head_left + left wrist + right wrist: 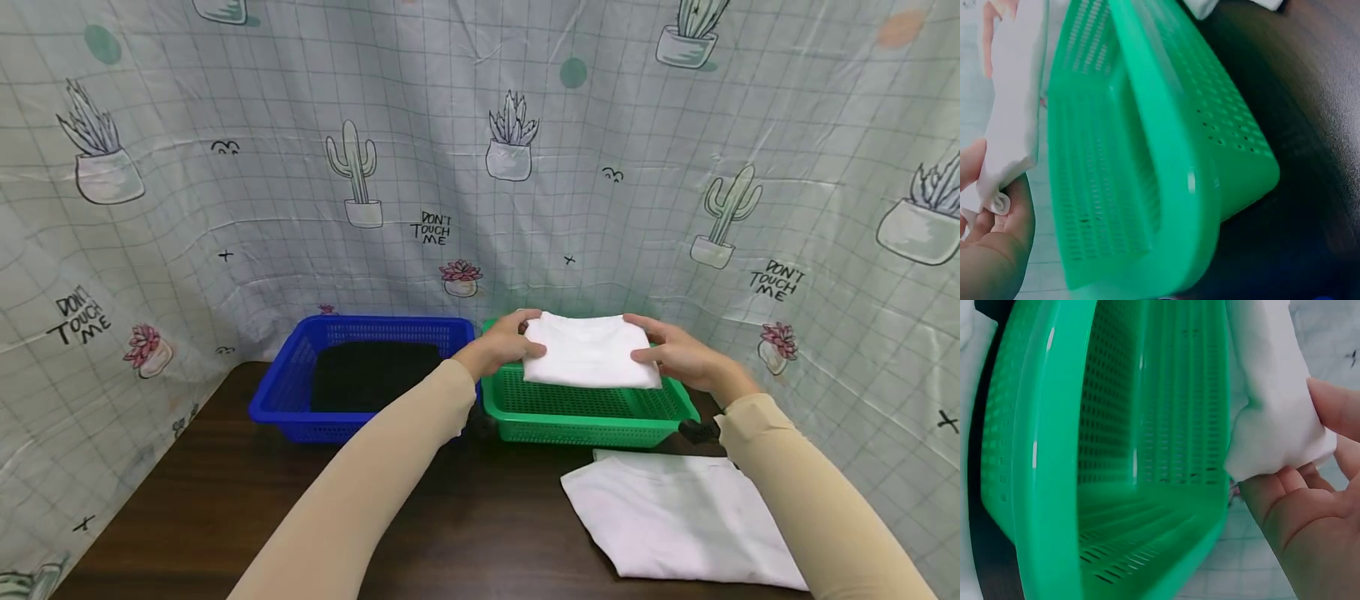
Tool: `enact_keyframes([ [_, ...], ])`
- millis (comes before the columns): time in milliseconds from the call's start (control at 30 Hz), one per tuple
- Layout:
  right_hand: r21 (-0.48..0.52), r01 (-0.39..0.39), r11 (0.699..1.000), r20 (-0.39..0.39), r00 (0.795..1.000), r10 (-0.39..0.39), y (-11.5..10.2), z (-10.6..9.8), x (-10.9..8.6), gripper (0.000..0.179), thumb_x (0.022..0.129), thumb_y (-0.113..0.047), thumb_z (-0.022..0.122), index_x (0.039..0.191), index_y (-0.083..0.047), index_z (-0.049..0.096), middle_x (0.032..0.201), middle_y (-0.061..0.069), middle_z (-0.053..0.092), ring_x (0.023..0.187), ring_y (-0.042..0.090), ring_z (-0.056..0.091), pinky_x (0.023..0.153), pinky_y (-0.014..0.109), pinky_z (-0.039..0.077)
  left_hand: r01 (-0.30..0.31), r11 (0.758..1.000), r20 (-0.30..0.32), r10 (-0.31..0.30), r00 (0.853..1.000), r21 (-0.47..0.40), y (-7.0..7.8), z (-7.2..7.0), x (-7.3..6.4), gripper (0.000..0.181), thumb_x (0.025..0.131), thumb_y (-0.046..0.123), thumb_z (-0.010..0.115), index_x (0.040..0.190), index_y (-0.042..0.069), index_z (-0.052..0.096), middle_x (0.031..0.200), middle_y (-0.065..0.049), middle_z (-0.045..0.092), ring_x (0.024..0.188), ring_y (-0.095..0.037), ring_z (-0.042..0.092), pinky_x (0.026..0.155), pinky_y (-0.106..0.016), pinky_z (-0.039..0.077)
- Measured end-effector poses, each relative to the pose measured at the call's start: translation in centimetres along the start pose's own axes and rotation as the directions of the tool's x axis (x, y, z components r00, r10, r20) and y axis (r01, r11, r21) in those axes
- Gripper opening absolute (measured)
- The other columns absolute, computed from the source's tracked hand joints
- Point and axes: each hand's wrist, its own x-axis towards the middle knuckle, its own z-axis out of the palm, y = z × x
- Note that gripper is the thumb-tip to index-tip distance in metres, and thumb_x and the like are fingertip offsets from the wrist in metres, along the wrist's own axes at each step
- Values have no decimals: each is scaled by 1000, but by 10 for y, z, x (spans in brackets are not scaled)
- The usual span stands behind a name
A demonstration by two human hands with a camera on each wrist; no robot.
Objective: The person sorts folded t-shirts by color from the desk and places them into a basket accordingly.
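Both hands hold a folded white T-shirt [588,354] by its two sides, above the green basket [585,429]. My left hand [501,342] pinches the left end, thumb on top and fingers beneath. At the opposite end, my right hand [678,354] grips it the same way. Seen from the left wrist, the T-shirt [1016,94] is a thick folded bundle with a small curled fold by the fingers. In the right wrist view, its end [1279,425] lies between thumb and fingers, close beside the basket's rim [1054,450]. The basket's visible inside shows bare slotted plastic.
To the left stands a blue basket [322,429] with dark folded fabric [375,375] inside. More white fabric [682,517] lies flat on the dark wooden table [465,533], under the right forearm. A patterned curtain [420,167] hangs close behind both baskets.
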Motion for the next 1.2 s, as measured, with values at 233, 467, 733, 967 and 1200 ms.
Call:
enact_keyframes([
  [233,18,-50,999,2,999,50,24,4,17,84,109,-11,59,173,-18,6,171,32,14,109,22,61,89,37,56,11,997,-62,-7,998,72,-24,6,15,74,102,-2,68,167,16,37,163,-21,42,141,-33,52,107,-46,54],
  [467,34,-83,996,10,997,83,46,13,31,83,108,-6,59,173,-15,9,171,31,13,110,24,61,90,37,56,54,987,-125,-35,992,150,-44,11,21,71,102,2,69,165,17,40,168,-19,38,153,-32,41,111,-43,51],
  [733,15,-81,997,6,997,81,63,21,38,81,108,-2,56,172,-12,7,172,33,4,132,37,49,98,39,52,76,986,-125,-57,990,151,-56,18,28,73,102,0,69,166,17,39,167,-18,40,149,-33,46,110,-43,52],
  [967,-20,-63,998,-20,998,63,75,28,38,81,107,-2,57,172,-9,10,172,34,5,147,49,36,107,48,47,81,976,-144,-53,988,201,-64,27,29,73,101,0,69,166,15,39,166,-18,42,151,-35,43,110,-45,51],
  [1200,-96,-54,994,-61,997,48,79,35,40,77,107,-4,56,171,-5,13,173,33,4,151,51,25,110,56,40,118,966,-201,-72,977,230,-69,32,30,74,99,-3,70,165,14,41,164,-17,44,148,-35,46,101,-41,55],
])
